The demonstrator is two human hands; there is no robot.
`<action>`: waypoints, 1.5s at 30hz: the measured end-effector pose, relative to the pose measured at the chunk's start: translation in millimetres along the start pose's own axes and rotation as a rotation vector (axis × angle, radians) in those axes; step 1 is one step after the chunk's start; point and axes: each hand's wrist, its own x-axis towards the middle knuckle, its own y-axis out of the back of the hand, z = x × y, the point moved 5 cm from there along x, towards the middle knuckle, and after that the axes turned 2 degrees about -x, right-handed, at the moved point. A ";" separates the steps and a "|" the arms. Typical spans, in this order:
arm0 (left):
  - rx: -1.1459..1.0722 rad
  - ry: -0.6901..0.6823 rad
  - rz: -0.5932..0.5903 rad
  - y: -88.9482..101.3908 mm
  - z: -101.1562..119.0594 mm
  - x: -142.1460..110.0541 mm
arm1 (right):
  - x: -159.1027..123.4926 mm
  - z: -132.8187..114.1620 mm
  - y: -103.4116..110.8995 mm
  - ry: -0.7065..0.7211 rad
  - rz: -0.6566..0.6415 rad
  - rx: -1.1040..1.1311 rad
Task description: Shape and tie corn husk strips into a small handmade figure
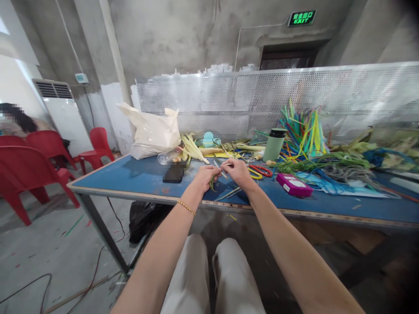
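Note:
Over the table's near edge, my left hand (207, 175) is closed on a small bunch of green leaf strips (211, 184) that hang below its fingers. My right hand (238, 173) meets it from the right with thumb and fingers pinched together. A thin pale strip (224, 173) runs between the two hands; what the right fingertips grip is too small to make out. Just right of that hand lie scissors with red and yellow handles (263, 171). Loose narrow strips (231, 193) rest on the blue tabletop (111, 176) under the hands.
Left of the hands are a dark phone (174, 173), a clear bottle (165, 156), pale husks (194, 149) and a cream bag (155, 133). Rightward stand a green tumbler (275, 146), a purple box (293, 185), coloured strips (304, 133) and tangled cords (347, 168). A perforated metal panel (209, 98) backs the table.

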 end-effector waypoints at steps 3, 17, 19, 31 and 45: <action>-0.007 -0.016 -0.010 0.1 -0.2 1.3 | 0.8 -0.7 0.7 0.016 0.021 -0.055; -0.163 0.046 0.021 5.1 -6.6 7.9 | -1.4 11.5 -6.4 -0.281 -0.013 0.243; -0.196 0.038 0.040 6.9 -7.1 10.3 | -4.5 13.1 -8.7 -0.349 -0.033 0.265; -0.154 0.004 0.000 4.7 -6.6 9.6 | -6.7 -6.9 -11.0 -0.007 -0.194 0.125; -0.188 0.080 0.115 6.7 -2.6 4.9 | -2.6 -8.6 -14.2 0.044 -0.096 -0.232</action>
